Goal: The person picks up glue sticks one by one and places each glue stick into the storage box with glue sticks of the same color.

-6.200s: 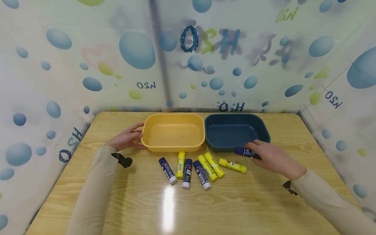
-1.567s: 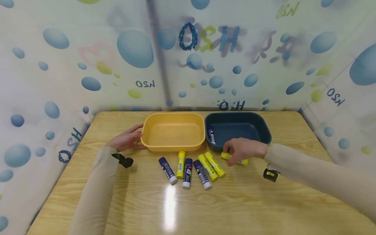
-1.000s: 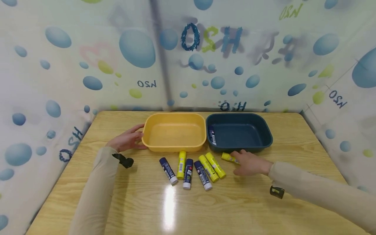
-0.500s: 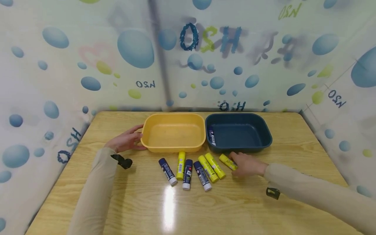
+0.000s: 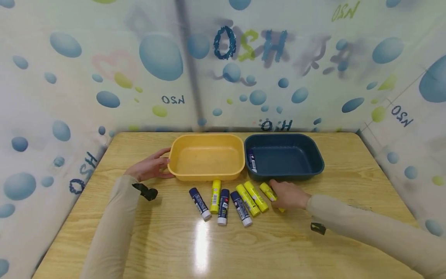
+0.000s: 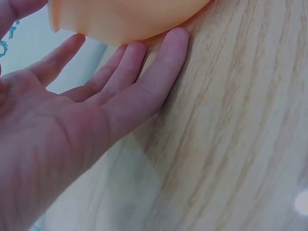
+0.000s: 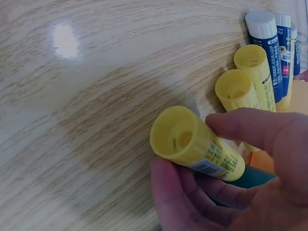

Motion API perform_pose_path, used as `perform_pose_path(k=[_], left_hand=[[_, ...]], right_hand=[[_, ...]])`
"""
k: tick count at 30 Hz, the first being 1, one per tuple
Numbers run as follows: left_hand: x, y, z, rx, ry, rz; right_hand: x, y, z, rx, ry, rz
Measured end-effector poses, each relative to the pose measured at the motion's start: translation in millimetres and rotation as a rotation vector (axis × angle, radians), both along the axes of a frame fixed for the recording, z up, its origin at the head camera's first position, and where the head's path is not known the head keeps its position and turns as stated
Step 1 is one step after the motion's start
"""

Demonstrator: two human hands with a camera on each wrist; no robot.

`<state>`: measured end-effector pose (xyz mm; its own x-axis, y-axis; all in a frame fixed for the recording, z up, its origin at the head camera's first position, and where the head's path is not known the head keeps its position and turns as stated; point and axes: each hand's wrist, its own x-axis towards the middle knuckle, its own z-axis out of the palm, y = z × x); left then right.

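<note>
My left hand [image 5: 149, 166] rests its extended fingers against the left side of the yellow bin [image 5: 175, 173]; in the left wrist view the fingertips [image 6: 175, 41] touch the bin's outer wall low by the table. In front of the dark blue bin [image 5: 318, 170], my right hand [image 5: 289, 195] pinches a yellow glue stick [image 7: 202, 149] between thumb and fingers. That glue stick [image 5: 267, 191] lies slanted on or just over the table, partly hidden by the hand. One navy glue stick [image 5: 251, 161] lies inside the dark blue bin, along its left wall.
In front of the bins lie yellow glue sticks [image 5: 215, 196] [image 5: 256, 196] and white-ended navy glue sticks [image 5: 200, 203] [image 5: 241, 208]. A patterned backdrop [image 5: 223, 93] rises behind the wooden table [image 5: 265, 248].
The navy glue stick from my right hand now lies in the dark blue bin. My right hand has taken hold of the yellow glue stick and turned it more slanted. The left hand stays put.
</note>
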<state>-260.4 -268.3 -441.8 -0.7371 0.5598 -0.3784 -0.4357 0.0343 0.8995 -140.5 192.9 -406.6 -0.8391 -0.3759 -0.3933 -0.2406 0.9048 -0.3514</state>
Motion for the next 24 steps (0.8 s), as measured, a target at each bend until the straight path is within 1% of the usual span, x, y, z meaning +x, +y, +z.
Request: perform_pose_path(k=[5, 8, 15, 22, 24], left_hand=[[1.3, 2.0, 1.1, -0.011, 0.013, 0.004], [2.2, 2.8, 1.6, -0.02, 0.009, 0.015], [2.1, 3.3, 0.0, -0.006, -0.005, 0.021], [0.3, 2.0, -1.1, 0.019, -0.03, 0.029], [-0.3, 2.8, -0.4, 0.02, -0.029, 0.028]], right_hand=[[0.9, -1.1, 0.6, 0.004, -0.011, -0.005], [1.5, -1.5, 1.1, 0.007, -0.024, -0.008], [4.2, -1.3, 7.7, -0.059, -0.043, -0.03], [10.4, -7.6, 19.7, -0.09, -0.003, 0.048], [12.2, -9.4, 22.4, -0.099, 0.004, 0.059]])
